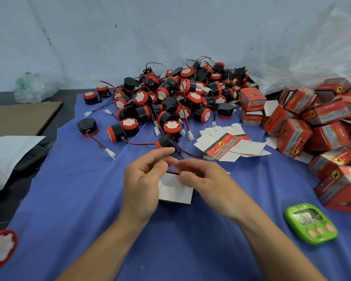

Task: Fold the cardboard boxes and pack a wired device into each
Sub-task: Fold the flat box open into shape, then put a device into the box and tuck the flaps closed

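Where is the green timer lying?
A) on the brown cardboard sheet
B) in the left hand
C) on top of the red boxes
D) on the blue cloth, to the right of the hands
D: the green timer lies flat on the blue cloth, to the right of the right hand, which together with the left hand holds the cardboard box.

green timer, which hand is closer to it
Right. The right hand holds the white box, up and to the left of the green timer; the left hand grips the box's other side, farther from the timer.
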The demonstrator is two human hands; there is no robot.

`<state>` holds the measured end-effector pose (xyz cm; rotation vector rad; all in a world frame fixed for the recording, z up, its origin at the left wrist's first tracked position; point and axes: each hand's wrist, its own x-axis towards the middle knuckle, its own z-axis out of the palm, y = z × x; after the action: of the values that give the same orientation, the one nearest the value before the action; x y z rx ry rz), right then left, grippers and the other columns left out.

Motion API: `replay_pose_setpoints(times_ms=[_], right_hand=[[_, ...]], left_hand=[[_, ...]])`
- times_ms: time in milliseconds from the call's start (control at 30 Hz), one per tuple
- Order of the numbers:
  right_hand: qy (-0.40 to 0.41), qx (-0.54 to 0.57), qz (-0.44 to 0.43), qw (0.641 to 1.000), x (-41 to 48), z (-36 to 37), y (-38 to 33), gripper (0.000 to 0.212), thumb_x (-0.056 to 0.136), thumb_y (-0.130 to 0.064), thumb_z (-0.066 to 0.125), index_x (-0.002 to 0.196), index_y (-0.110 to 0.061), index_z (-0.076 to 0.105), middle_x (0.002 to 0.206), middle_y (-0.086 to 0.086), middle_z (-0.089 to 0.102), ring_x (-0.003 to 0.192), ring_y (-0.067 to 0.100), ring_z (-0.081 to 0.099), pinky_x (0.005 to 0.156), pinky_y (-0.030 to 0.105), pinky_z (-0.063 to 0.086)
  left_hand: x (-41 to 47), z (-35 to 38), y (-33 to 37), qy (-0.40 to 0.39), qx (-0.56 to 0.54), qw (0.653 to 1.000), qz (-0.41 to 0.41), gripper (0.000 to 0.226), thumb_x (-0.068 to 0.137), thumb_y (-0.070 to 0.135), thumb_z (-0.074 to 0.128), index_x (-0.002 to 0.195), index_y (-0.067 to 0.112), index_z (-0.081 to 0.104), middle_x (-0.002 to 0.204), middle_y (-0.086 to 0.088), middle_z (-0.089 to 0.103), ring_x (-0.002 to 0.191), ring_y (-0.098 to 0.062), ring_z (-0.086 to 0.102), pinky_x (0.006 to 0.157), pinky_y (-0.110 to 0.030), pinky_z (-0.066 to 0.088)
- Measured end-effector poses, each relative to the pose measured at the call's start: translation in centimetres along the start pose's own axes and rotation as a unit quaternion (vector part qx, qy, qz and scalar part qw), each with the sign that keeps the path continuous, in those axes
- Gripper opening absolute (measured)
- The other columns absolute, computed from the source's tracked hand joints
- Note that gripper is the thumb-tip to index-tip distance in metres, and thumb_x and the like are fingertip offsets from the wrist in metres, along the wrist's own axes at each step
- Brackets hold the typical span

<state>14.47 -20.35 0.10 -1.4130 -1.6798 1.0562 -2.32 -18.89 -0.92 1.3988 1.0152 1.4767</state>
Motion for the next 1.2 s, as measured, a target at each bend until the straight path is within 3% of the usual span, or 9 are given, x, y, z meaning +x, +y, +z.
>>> replay_pose_setpoints(times_ms=[167, 300, 400, 567, 667, 800, 967, 1100, 1200], right_hand=[[0.082, -0.045, -0.084, 0.992, -0.4, -0.8, -0.1, 0.056, 0.07, -0.018, 0.064, 0.118, -0.047, 0.068, 0.106, -0.023, 0.069, 0.097, 0.006, 0.068, 0.082, 0.027, 0.058], [0.148, -0.18, -0.171, 0.957, -0.4, -0.3, -0.2, 0.061, 0.071, 0.004, 0.07, 0.119, -0.033, 0.073, 0.11, -0.019, 0.065, 0.111, 0.005, 0.057, 0.094, 0.01, 0.043], [0.137, -0.241, -0.217, 0.936, -0.2, 0.8, -0.5, 0.064, 0.067, 0.011, 0.069, 0.12, -0.026, 0.073, 0.109, -0.015, 0.061, 0.112, 0.009, 0.051, 0.097, 0.004, 0.033], [0.106, -0.253, -0.188, 0.943, -0.1, 1.8, 0.0, 0.062, 0.068, 0.005, 0.076, 0.119, -0.03, 0.073, 0.108, -0.019, 0.048, 0.109, 0.005, 0.044, 0.087, 0.003, 0.034], [0.15, -0.24, -0.174, 0.943, 0.1, 1.9, 0.3, 0.04, 0.072, -0.003, 0.085, 0.106, -0.023, 0.078, 0.105, -0.016, 0.049, 0.107, 0.012, 0.052, 0.082, 0.002, 0.032], [0.222, -0.213, -0.144, 0.941, 0.1, 2.2, 0.6, 0.032, 0.076, -0.022, 0.088, 0.107, -0.022, 0.077, 0.105, -0.015, 0.052, 0.101, 0.009, 0.053, 0.077, 0.006, 0.037], [0.264, -0.139, -0.046, 0.953, -0.1, 1.9, 0.6, 0.011, 0.091, -0.041, 0.067, 0.101, -0.037, 0.068, 0.086, -0.019, 0.063, 0.084, 0.005, 0.059, 0.073, 0.027, 0.051], [0.237, -0.155, 0.015, 0.959, -0.1, 2.1, 0.7, 0.015, 0.095, -0.035, 0.059, 0.106, -0.042, 0.067, 0.071, -0.02, 0.06, 0.075, 0.006, 0.058, 0.064, 0.024, 0.044], [0.2, -0.124, -0.012, 0.972, -0.1, 2.4, 0.8, 0.014, 0.095, -0.027, 0.062, 0.096, -0.039, 0.069, 0.074, -0.019, 0.064, 0.08, -0.003, 0.058, 0.06, 0.013, 0.044]], left_hand=[[0.0, -0.3, -0.2, 0.029, 0.008, 0.999, 0.037, 0.037, 0.083, 0.039, 0.061, 0.116, 0.03, 0.075, 0.122, 0.011, 0.075, 0.121, -0.008, 0.065, 0.099, -0.021, 0.05], [0.7, -0.8, -0.7, 0.038, 0.029, 0.999, 0.008, 0.05, 0.077, 0.047, 0.06, 0.124, 0.034, 0.07, 0.133, 0.015, 0.067, 0.129, -0.001, 0.057, 0.106, -0.022, 0.046], [0.7, -0.2, -1.1, -0.008, 0.004, 0.998, -0.069, 0.054, 0.078, 0.044, 0.064, 0.131, 0.035, 0.063, 0.132, 0.011, 0.069, 0.126, -0.009, 0.062, 0.103, -0.033, 0.05], [1.0, -0.1, -1.0, 0.016, 0.017, 0.995, -0.092, 0.053, 0.081, 0.016, 0.062, 0.129, 0.04, 0.061, 0.106, 0.011, 0.076, 0.093, -0.004, 0.072, 0.071, -0.017, 0.055], [0.8, -0.2, -1.0, 0.014, 0.084, 0.993, -0.076, 0.066, 0.085, -0.005, 0.058, 0.13, 0.043, 0.06, 0.106, 0.016, 0.071, 0.096, -0.009, 0.07, 0.07, -0.021, 0.056], [0.1, 0.2, -0.9, 0.028, 0.152, 0.987, -0.042, 0.065, 0.078, 0.011, 0.05, 0.131, 0.046, 0.06, 0.126, 0.015, 0.066, 0.113, -0.014, 0.065, 0.084, -0.035, 0.059], [0.7, -0.7, -1.1, 0.083, 0.152, 0.982, -0.072, 0.06, 0.073, 0.002, 0.054, 0.113, 0.044, 0.069, 0.1, 0.022, 0.07, 0.086, -0.003, 0.066, 0.057, -0.017, 0.05], [0.9, -0.8, -1.1, 0.083, 0.104, 0.987, -0.088, 0.053, 0.062, 0.015, 0.052, 0.106, 0.037, 0.074, 0.09, 0.016, 0.074, 0.077, -0.003, 0.067, 0.057, -0.024, 0.055], [1.2, -0.7, -1.1, 0.087, 0.066, 0.988, -0.107, 0.025, 0.069, 0.019, 0.058, 0.085, 0.029, 0.075, 0.08, 0.008, 0.074, 0.072, -0.007, 0.067, 0.057, -0.022, 0.052]])
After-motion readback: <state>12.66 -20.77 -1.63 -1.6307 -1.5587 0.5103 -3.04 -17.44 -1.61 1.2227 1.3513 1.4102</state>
